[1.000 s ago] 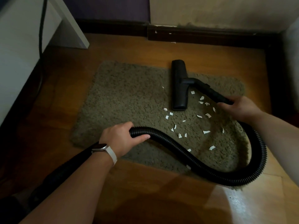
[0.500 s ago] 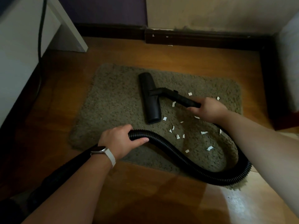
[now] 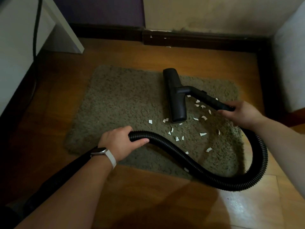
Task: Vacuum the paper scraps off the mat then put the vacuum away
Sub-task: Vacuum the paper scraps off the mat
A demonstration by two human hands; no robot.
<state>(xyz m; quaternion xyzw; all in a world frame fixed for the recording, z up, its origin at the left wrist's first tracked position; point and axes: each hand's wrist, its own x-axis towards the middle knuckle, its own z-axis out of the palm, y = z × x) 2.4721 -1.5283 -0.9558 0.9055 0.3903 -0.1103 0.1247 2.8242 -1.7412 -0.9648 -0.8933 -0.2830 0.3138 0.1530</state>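
A shaggy grey-brown mat (image 3: 125, 106) lies on the wooden floor. Several white paper scraps (image 3: 203, 134) are scattered over its right half. The black vacuum floor head (image 3: 175, 96) rests on the mat, long side running away from me, just left of the scraps. My right hand (image 3: 242, 113) grips the black wand right behind the head. My left hand (image 3: 118, 142), with a white-strapped watch on its wrist, holds the black ribbed hose (image 3: 214, 177), which loops over the mat's near right corner to the wand.
A white furniture panel (image 3: 19, 47) with a black cable (image 3: 35, 30) stands at the left. A dark skirting board (image 3: 198, 42) runs along the far wall. A pale object (image 3: 290, 63) stands at the right edge. Wooden floor (image 3: 148, 195) surrounds the mat.
The floor head swept left across the mat half a second ago and has now come back to the right, near the scraps. My left hand has stayed on the hose.
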